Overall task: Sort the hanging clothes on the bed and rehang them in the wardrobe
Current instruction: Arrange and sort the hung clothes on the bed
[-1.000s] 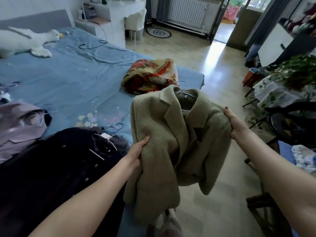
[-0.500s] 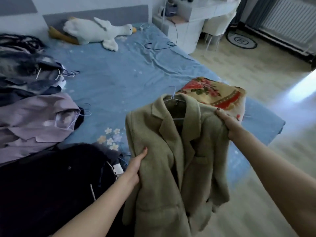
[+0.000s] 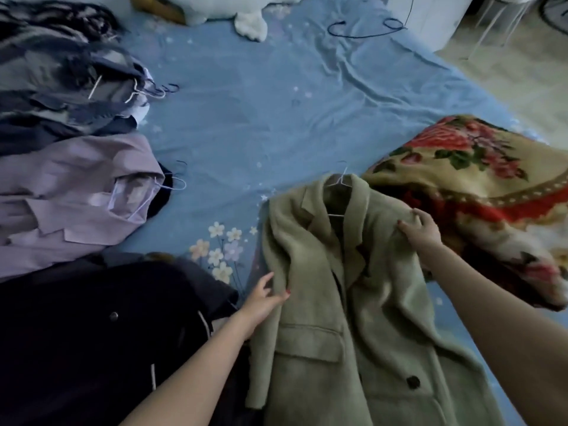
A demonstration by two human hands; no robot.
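Olive-green wool coat (image 3: pixel 347 302) on white wire hanger (image 3: pixel 339 192) lies front-up on blue bed sheet (image 3: pixel 261 112), collar just beside folded floral blanket (image 3: pixel 479 186). Left hand (image 3: pixel 264 299) pinches coat's left edge near sleeve; right hand (image 3: pixel 421 230) grips its right shoulder. Left of coat: dark navy coat (image 3: pixel 92 333) at near edge, lilac jacket (image 3: pixel 70 198) on hanger above it, pile of dark grey garments (image 3: pixel 61 81) on hangers farther up. White plush toy (image 3: pixel 246 13) and empty dark hanger (image 3: pixel 365 29) at far end of bed.
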